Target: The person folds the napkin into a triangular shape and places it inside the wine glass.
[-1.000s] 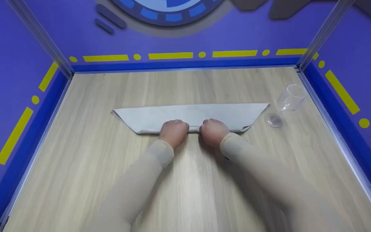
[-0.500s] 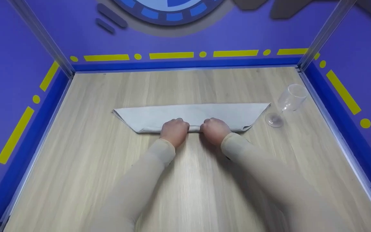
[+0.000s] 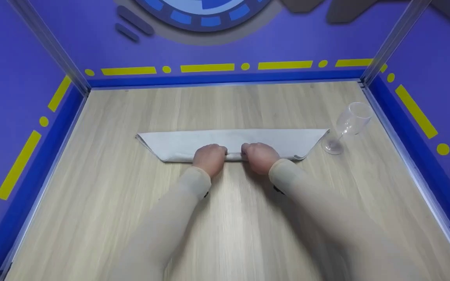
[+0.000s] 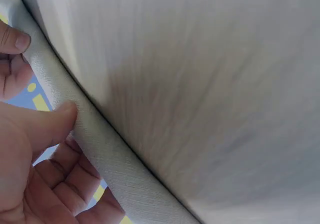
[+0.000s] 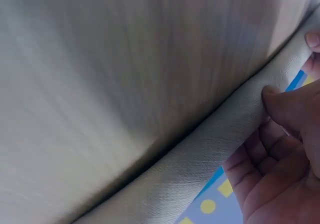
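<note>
Thumbs and fingers of the left hand and right hand pinch the six-o'clock edge of a pale grey, trapezoidal fabric cloth on the wood-grain table. Rolling seems begun; the flat twelve-o'clock stretch looks left.

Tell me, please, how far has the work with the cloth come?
Done: the pale cloth lies folded into a long trapezoid, with a rounded near edge. In hand: the left hand and right hand pinch that edge near its middle. Probably left: the flat part beyond the hands, if rolling is the aim. The wine glass stands untouched to the right.
</note>
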Available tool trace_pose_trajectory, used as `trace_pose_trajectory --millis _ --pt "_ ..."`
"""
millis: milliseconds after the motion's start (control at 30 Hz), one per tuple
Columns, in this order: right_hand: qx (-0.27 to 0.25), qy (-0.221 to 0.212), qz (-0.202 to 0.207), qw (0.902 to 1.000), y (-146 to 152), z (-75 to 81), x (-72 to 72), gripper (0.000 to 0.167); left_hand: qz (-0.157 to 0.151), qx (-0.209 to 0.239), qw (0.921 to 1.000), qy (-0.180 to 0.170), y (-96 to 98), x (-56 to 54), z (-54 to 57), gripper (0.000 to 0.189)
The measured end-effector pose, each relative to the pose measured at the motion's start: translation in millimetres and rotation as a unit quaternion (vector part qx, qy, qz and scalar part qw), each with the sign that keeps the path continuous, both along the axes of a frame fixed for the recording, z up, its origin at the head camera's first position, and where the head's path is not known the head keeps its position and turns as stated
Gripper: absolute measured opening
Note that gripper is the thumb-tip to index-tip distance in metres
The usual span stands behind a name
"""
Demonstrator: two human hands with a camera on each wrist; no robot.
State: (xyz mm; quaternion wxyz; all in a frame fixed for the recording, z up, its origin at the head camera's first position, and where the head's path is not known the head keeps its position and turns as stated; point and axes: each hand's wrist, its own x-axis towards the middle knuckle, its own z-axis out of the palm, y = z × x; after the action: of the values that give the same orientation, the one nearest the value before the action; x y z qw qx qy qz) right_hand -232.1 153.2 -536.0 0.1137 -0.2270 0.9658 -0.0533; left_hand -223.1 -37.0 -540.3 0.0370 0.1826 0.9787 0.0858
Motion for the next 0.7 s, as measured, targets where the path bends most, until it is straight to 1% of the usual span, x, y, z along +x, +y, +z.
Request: trace_pose_trajectory --millis 67,167,233,300,400,467,600,700 --pt "-0.01 -0.014 -0.018 0.9997 -0.5 0.8 -1.9 0.015 0.006 0.009 0.9999 -0.003 -0.9 -0.8 -0.5 0.018" --pt "-0.009 -0.003 -0.018 0.9998 -0.8 0.6 -3.0 0.018 0.012 0.024 0.9995 -0.015 -1.0 -1.7 -0.4 0.015" --pt "-0.003 0.017 -0.006 0.9998 -1.1 0.3 -2.0 0.015 0.014 0.028 0.9993 -0.02 -0.5 -2.3 0.0 0.015" --pt "0.015 0.043 0.014 0.9989 -1.7 0.0 0.1 0.016 0.011 0.021 0.9995 -0.021 0.5 -2.4 1.0 0.017" --pt "0.047 0.074 0.041 0.9953 -3.4 -0.1 3.4 0.02 0.006 -0.001 0.9999 -0.01 1.5 -1.0 1.9 0.022" --pt "0.065 0.081 0.051 0.9933 -4.7 0.4 5.0 0.022 0.002 -0.018 0.9998 0.005 1.9 0.7 2.0 0.025" --pt "0.08 0.063 0.049 0.9936 -6.6 2.0 7.0 0.023 -0.006 -0.045 0.9984 0.033 1.8 4.4 0.8 0.028" --pt "0.088 0.05 0.044 0.9939 -7.1 2.3 7.7 0.024 -0.009 -0.048 0.9981 0.037 0.8 6.2 -0.4 0.027"
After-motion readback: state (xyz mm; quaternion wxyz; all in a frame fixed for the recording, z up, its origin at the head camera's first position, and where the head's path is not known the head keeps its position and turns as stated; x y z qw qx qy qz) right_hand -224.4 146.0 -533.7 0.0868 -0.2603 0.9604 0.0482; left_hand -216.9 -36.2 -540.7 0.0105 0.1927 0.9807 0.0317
